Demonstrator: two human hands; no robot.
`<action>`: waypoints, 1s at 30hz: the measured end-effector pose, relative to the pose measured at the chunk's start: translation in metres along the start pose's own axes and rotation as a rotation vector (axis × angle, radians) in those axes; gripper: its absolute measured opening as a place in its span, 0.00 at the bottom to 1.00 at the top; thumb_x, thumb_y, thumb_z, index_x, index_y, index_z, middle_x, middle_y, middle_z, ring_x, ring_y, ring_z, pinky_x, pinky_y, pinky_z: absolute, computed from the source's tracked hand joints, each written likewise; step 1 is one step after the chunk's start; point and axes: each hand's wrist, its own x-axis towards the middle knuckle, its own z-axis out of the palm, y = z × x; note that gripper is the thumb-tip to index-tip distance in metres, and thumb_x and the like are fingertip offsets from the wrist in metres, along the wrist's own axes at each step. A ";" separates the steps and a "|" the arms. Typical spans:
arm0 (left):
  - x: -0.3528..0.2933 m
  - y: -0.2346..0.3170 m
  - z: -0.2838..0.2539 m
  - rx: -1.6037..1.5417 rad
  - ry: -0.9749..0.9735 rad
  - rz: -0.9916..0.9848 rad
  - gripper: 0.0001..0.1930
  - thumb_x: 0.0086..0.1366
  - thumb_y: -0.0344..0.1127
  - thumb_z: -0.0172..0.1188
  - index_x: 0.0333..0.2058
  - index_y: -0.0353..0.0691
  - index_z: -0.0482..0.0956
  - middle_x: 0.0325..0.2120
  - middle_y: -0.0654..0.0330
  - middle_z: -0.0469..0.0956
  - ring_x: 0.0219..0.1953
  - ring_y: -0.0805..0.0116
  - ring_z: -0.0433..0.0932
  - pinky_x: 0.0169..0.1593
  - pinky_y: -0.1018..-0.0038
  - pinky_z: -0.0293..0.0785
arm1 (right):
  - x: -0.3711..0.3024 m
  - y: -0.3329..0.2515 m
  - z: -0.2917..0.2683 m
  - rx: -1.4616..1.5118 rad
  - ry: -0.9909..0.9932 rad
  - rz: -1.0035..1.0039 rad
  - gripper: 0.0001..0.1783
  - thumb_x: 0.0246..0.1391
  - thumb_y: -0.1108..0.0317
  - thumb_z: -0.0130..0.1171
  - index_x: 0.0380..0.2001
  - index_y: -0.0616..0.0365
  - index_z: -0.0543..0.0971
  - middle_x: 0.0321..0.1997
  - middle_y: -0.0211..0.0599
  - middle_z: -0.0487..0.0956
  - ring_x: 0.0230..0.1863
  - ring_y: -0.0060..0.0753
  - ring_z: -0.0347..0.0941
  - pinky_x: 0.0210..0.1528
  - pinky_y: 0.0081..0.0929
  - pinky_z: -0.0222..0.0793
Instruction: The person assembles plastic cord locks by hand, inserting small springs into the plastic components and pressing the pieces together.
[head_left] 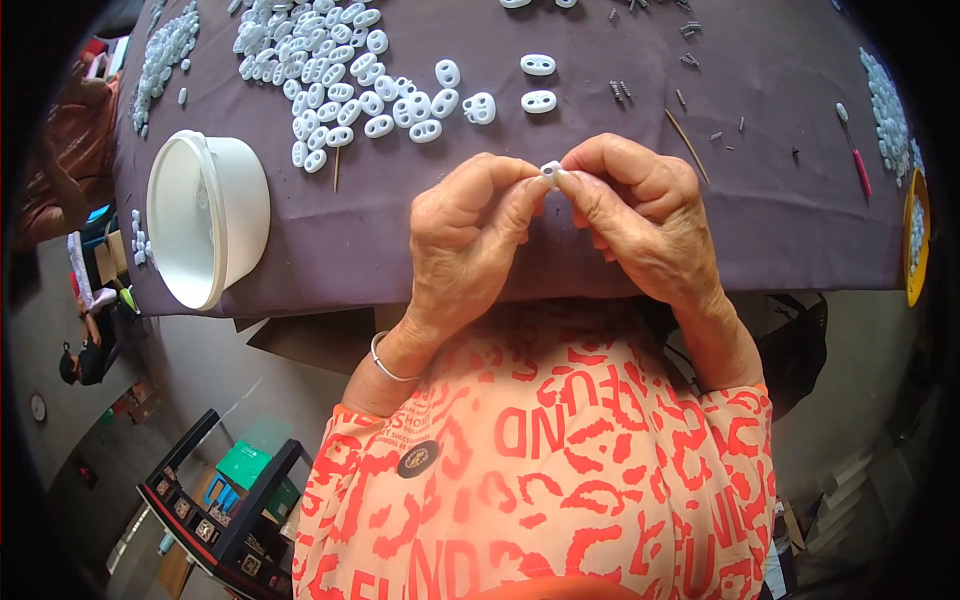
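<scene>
Over the table's near edge, a small white plastic cord-lock piece (551,170) with a dark hole is pinched between both hands. My left hand (468,225) grips its left side with thumb and forefinger. My right hand (640,215) does the same from the right, its other fingers curled. Fingertips hide most of the piece. Beyond the hands lie two oval two-hole cord-lock bodies, one (539,102) nearer and one (538,65) farther. A big pile of similar white pieces (330,70) spreads to the left. Small metal springs (620,91) are scattered to the right.
A white round tub (240,215) stands at the left of the cloth-covered table (350,250). A wooden stick (687,146) and a pink-handled tool (861,172) lie on the right. A yellow tray (914,270) with white pieces sits at the right edge. Another person (88,350) is far left.
</scene>
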 end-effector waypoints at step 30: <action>0.001 0.010 -0.002 -0.096 -0.020 -0.106 0.04 0.58 0.25 0.59 0.32 0.31 0.76 0.25 0.65 0.75 0.25 0.82 0.72 0.26 0.85 0.70 | 0.001 0.003 -0.002 0.104 0.000 -0.015 0.06 0.54 0.68 0.56 0.29 0.60 0.77 0.16 0.22 0.70 0.14 0.08 0.61 0.14 0.09 0.55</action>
